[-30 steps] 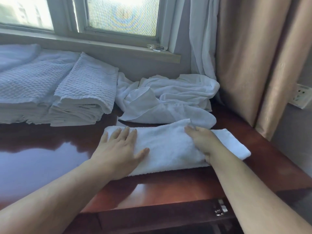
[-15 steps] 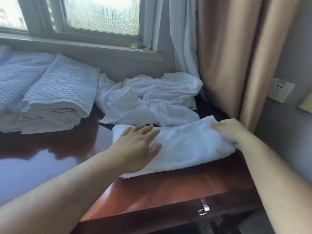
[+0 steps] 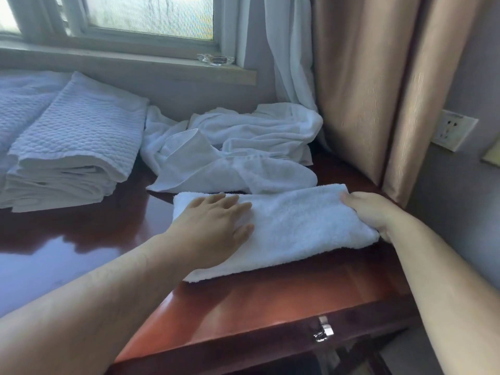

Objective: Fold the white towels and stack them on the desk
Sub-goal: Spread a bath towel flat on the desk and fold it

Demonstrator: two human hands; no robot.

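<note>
Flat and spread, your left hand presses the left half of the narrow white terry towel, while your right hand curls round the towel's right end, fingers tucked under the short edge and thumb side on top. This towel lies as a long folded band near the front edge of the glossy reddish-brown wooden desk, toward its right front corner. Judged from its shape, it has been folded lengthwise but not yet crosswise; one more fold, right end over left, appears to remain before it can be stacked. Toward the back left of the desk, the stack of folded white waffle-weave towels marks the finished portion. Against the back edge, just behind the band and touching its far edge, the crumpled heap of loose white towels is still unfolded; how many pieces it holds cannot be told. Roughly the middle of the task, then.
</note>
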